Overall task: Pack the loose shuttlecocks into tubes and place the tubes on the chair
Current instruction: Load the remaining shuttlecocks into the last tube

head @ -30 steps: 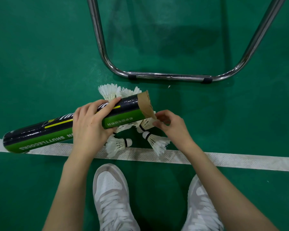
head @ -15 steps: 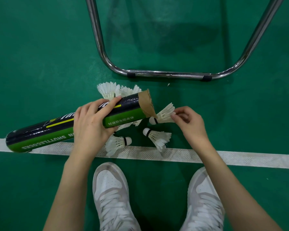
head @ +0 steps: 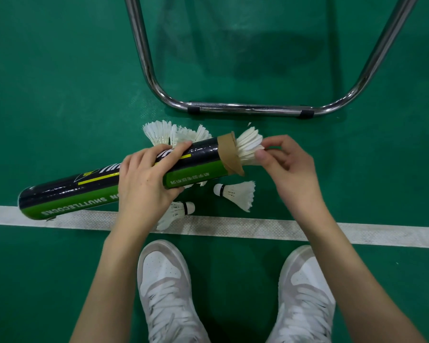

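step: push shuttlecock (head: 249, 148) into tube (head: 114, 184) | right hand (head: 289, 164) pinches its feathers, cork end already in the tube mouth | left hand (head: 146, 179) wraps the tube middle, above the white floor line (head: 332, 232) | tip: keep it straight, push gently, don't crush feathers

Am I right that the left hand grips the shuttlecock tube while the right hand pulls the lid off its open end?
Not quite. In the head view the left hand grips the shuttlecock tube, but the right hand pinches a shuttlecock, feathers sticking out of the tube's open end; no lid is visible.
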`<move>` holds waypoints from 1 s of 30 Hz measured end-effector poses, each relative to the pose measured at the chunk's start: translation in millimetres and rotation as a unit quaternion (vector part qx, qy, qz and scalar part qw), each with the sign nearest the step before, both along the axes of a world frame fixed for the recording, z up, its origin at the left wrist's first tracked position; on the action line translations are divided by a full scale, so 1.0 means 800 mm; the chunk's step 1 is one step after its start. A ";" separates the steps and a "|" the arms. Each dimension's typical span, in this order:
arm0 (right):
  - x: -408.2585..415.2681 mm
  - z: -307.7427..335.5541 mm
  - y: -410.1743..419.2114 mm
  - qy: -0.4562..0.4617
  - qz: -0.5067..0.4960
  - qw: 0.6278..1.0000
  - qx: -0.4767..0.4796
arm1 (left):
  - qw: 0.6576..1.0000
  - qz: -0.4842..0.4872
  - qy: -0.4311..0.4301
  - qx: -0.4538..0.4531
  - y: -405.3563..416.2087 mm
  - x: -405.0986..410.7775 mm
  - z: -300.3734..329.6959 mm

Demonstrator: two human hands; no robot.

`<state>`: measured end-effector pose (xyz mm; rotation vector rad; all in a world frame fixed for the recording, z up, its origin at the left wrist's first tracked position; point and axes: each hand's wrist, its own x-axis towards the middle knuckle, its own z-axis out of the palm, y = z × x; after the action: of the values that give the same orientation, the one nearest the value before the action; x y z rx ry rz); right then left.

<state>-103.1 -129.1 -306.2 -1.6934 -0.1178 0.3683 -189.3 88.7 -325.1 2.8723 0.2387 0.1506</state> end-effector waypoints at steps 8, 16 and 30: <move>-0.010 0.003 0.014 0.028 0.021 0.998 0.046 | 1.000 0.000 0.004 -0.002 -0.002 0.000 0.001; -0.016 0.003 0.018 0.034 0.054 0.996 0.058 | 1.000 -0.003 -0.003 -0.008 -0.004 0.001 0.004; -0.016 -0.001 0.018 0.031 0.068 0.997 0.010 | 1.000 -0.006 -0.004 -0.004 -0.009 0.002 0.009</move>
<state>-115.6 -114.8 -307.0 -1.6565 -0.1915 0.5181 -187.9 81.4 -318.2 2.8643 0.2210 0.1578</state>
